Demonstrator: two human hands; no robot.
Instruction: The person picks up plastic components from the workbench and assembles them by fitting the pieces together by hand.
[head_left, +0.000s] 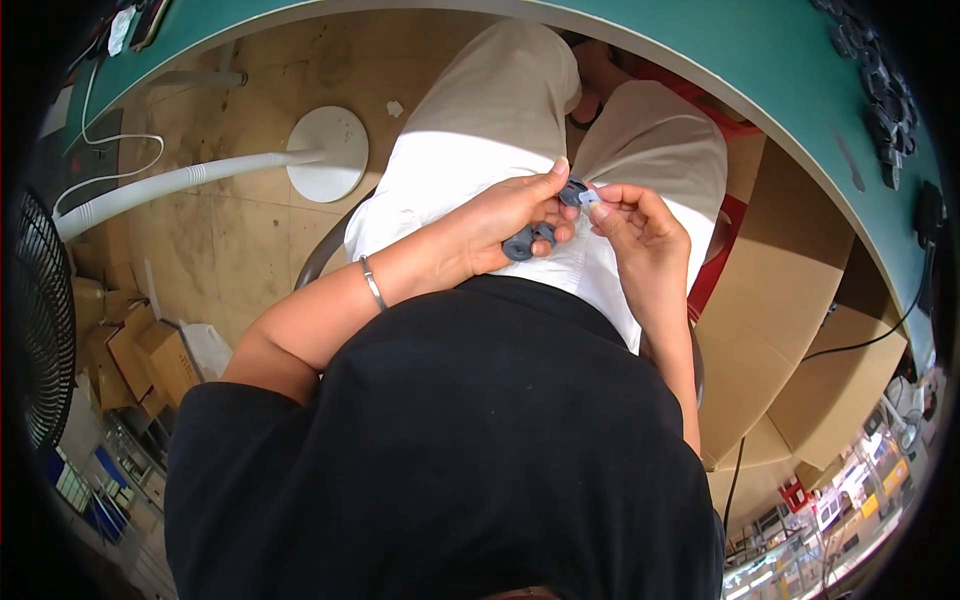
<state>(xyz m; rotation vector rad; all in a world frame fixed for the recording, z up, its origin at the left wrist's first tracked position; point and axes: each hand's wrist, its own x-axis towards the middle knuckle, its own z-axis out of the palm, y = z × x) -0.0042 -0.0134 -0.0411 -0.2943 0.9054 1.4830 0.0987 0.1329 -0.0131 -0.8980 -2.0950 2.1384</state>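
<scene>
Above my lap, my left hand [530,215] is closed round several small dark grey parts. One round dark grey part [517,245] sticks out below its fingers. Another dark grey part [572,192] is held up between the thumb and fingers. My right hand [640,225] pinches a small whitish, translucent piece [589,197] between thumb and forefinger. That piece touches or overlaps the upper grey part; I cannot tell whether they are joined. The exact kind of these parts is too small to make out.
A green table [640,30] curves across the far side, with a pile of dark parts [880,95] at its right. An open cardboard box [765,300] stands right of my legs. To the left are a fan [45,320] and a white pole with a round base [328,155].
</scene>
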